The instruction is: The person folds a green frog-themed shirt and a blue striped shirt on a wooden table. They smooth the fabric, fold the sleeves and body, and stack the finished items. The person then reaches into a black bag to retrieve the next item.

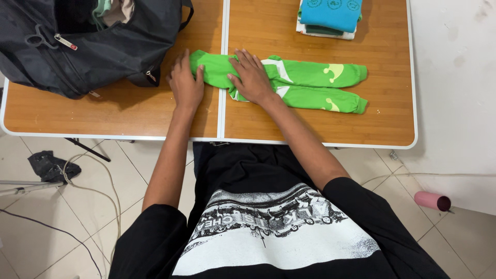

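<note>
A bright green garment point(310, 82) with pale yellow and white marks lies folded long across the wooden folding table point(129, 113). My right hand point(251, 77) presses flat on its left part, fingers spread. My left hand point(185, 85) rests at the garment's left end, fingers touching the cloth edge. Neither hand grips anything.
An open black bag point(88, 41) with clothes inside sits at the table's back left. A stack of folded clothes, blue on top point(330, 15), stands at the back edge. On the tiled floor lie cables point(93, 191), a dark cloth point(51, 165) and a pink cylinder point(431, 200).
</note>
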